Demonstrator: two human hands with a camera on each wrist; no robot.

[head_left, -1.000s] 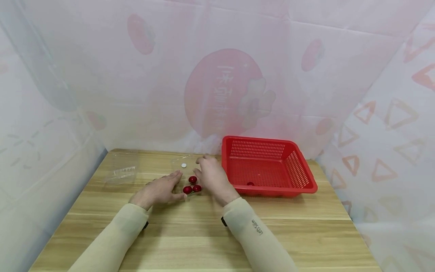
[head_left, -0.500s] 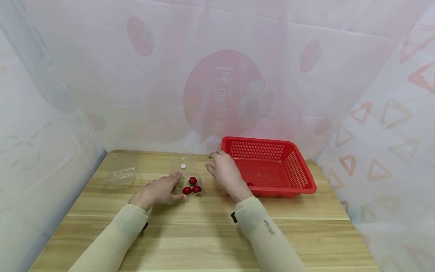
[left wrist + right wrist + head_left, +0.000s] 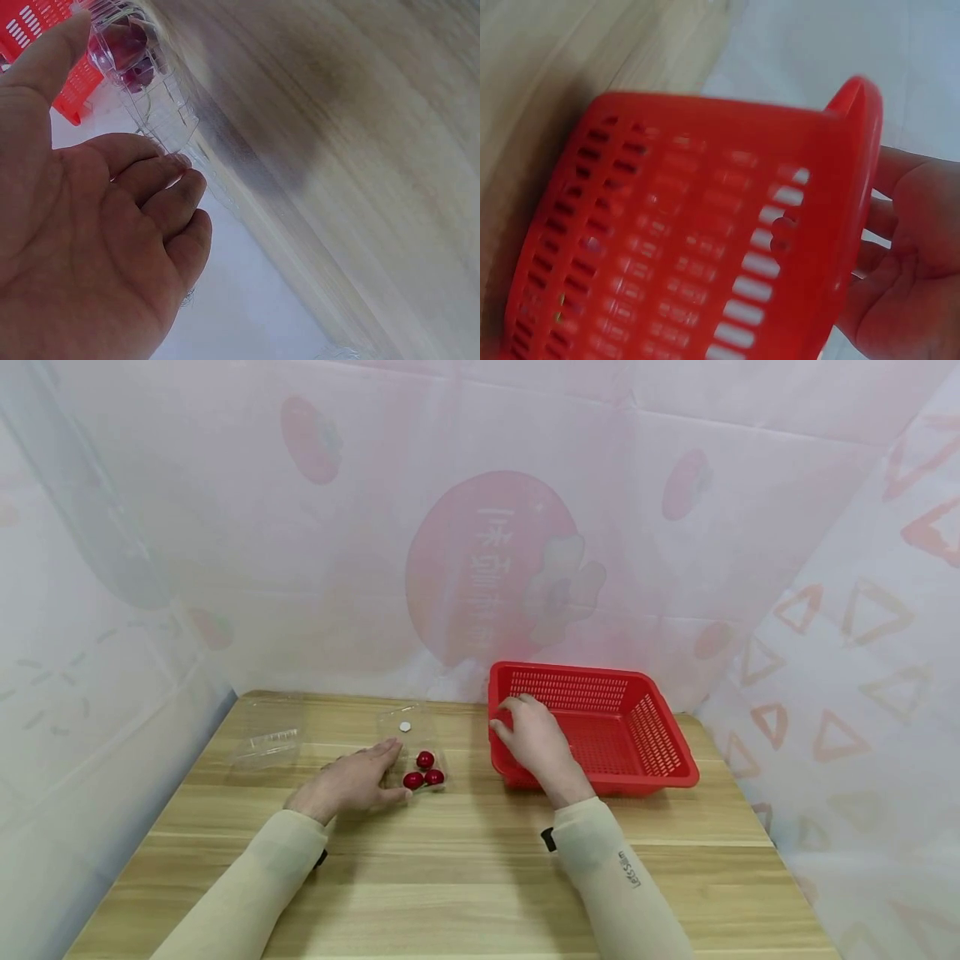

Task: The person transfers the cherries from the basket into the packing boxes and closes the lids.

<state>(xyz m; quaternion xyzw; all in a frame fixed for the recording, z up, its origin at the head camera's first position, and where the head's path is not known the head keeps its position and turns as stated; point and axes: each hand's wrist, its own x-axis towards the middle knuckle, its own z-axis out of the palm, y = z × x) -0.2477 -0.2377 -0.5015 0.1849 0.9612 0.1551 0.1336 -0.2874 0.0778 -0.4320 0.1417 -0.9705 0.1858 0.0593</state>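
My left hand (image 3: 352, 781) holds the left side of a clear plastic clamshell box (image 3: 448, 770). In the left wrist view its thumb is at one edge and its curled fingers (image 3: 176, 199) lie at the other. Three shiny red cherries (image 3: 425, 760) sit in the box, its lid folded back. My right hand (image 3: 536, 739) is over the left end of a red slotted basket (image 3: 600, 779). In the right wrist view the basket wall (image 3: 810, 225) hides its fingertips, so I cannot tell whether it holds anything.
Another clear plastic box (image 3: 266, 735) stands at the back left of the wooden table (image 3: 420, 877). A white round sticker (image 3: 405, 727) shows on the open lid. A printed pale curtain (image 3: 360, 568) hangs directly behind the table.
My right hand has moved right, from over the clamshell box to over the basket's left end, where it now covers the cherry seen there earlier. My left hand has stayed at the box.
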